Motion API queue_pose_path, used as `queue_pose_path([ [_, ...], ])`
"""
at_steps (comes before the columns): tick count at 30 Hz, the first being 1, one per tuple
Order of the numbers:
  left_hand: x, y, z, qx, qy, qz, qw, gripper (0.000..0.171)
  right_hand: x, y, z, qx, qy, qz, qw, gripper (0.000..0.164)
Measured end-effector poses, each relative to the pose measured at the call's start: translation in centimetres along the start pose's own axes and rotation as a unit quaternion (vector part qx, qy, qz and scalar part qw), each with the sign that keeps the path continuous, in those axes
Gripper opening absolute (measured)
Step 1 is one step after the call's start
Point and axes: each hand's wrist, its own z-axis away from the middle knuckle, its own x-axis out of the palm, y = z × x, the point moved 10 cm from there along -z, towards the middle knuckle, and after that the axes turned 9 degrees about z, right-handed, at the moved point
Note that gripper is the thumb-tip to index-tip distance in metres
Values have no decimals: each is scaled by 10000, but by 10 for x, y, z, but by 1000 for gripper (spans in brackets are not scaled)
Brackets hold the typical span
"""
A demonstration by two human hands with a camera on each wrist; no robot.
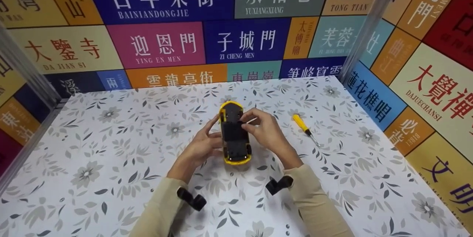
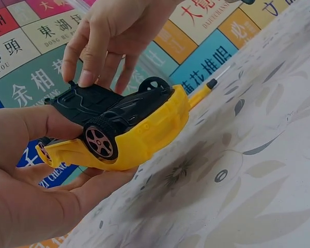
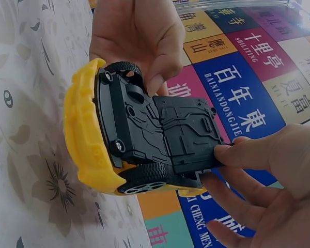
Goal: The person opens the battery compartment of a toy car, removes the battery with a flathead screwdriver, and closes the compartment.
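A yellow toy car (image 1: 236, 151) is held belly up above the table, its black underside facing the head camera. My left hand (image 1: 197, 148) grips it by one side, thumb near a wheel (image 2: 99, 141) and fingers against the yellow body (image 2: 152, 137). On the underside, a black rectangular cover plate (image 3: 188, 135) stands tilted up from the chassis (image 3: 132, 121). Thumb and index finger of my right hand (image 1: 268, 130) pinch the plate's edge; its other fingers are spread in the right wrist view. What lies beneath the plate is hidden.
A yellow-handled screwdriver (image 1: 303, 125) lies on the table to the right of the hands, its tip toward the near right. A floral cloth (image 1: 111, 148) covers the table. Panels with printed place names (image 1: 159, 45) stand behind and along the sides.
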Motion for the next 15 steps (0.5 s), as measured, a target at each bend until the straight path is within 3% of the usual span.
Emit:
queue_pose_path([
  [8, -3, -4, -2, 19, 9, 70, 10000, 94, -31, 6, -2, -22, 653, -817, 9945, 11],
  [15, -5, -8, -4, -22, 22, 40, 10000, 95, -57, 20, -4, 56, 1001, -895, 9909, 16],
])
